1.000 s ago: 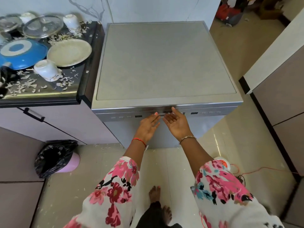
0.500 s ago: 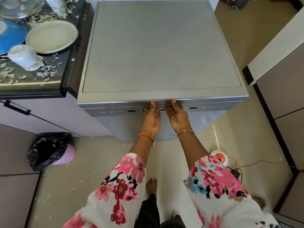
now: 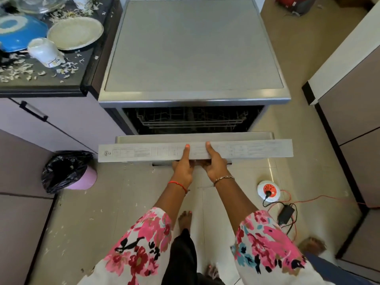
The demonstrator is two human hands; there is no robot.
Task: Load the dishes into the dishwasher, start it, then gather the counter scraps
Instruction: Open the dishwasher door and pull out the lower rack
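The grey dishwasher [image 3: 193, 50] stands in the middle with its door [image 3: 257, 150] swung partly down. Wire racks [image 3: 191, 120] show in the dark opening. My left hand [image 3: 183, 167] and my right hand [image 3: 216, 167] grip the door's top edge side by side, thumbs on top and fingers curled under it. On the dark counter [image 3: 41, 83] at the left lie a beige plate [image 3: 75, 32], a blue dish [image 3: 18, 33], a tipped white cup [image 3: 44, 51], a glass lid [image 3: 39, 4] and several white scraps [image 3: 18, 70].
A pink bin with a black bag [image 3: 67, 171] stands on the floor at the left. A round extension socket [image 3: 268, 191] with a red cable and a black adapter [image 3: 285, 212] lies at the right. Cabinets [image 3: 349, 112] line the right side. My bare feet stand below the door.
The dishwasher door was closed, with my fingers at its top edge. Both hands have pulled it outward and down, so the racks inside show.
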